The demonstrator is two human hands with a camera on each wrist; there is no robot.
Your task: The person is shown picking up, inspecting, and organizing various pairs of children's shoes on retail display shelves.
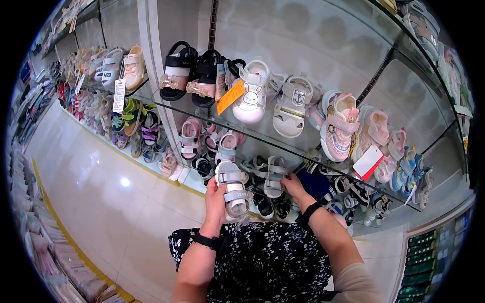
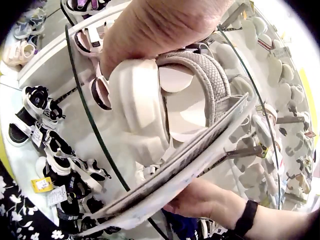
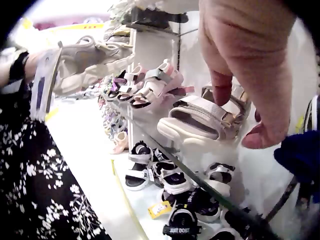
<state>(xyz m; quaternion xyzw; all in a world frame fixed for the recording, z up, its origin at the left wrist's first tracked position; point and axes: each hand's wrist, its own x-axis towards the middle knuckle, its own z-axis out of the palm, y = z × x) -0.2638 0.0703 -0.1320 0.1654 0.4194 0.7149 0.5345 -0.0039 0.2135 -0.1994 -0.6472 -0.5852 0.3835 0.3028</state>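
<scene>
My left hand (image 1: 215,202) grips a grey-and-white child's sandal (image 1: 233,184), raised in front of the shelves. The left wrist view shows its thick white sole (image 2: 137,107) close under that hand, with a flat tag (image 2: 170,172) across the front; the fingertips are hidden. To the right, a matching grey strapped sandal (image 3: 195,117) sits on the lower glass shelf. My right hand (image 1: 298,191) holds it at the heel end, one finger (image 3: 221,90) over the heel opening and the thumb (image 3: 257,137) on the outer side.
Above, a glass shelf bears a white rabbit shoe (image 1: 250,96), a beige sandal (image 1: 293,108) and a pink sneaker (image 1: 339,126). Black-and-white sandals (image 3: 175,177) stand below the lower shelf's glass edge (image 3: 192,175). Beside my right hand lies a dark blue item (image 1: 312,183).
</scene>
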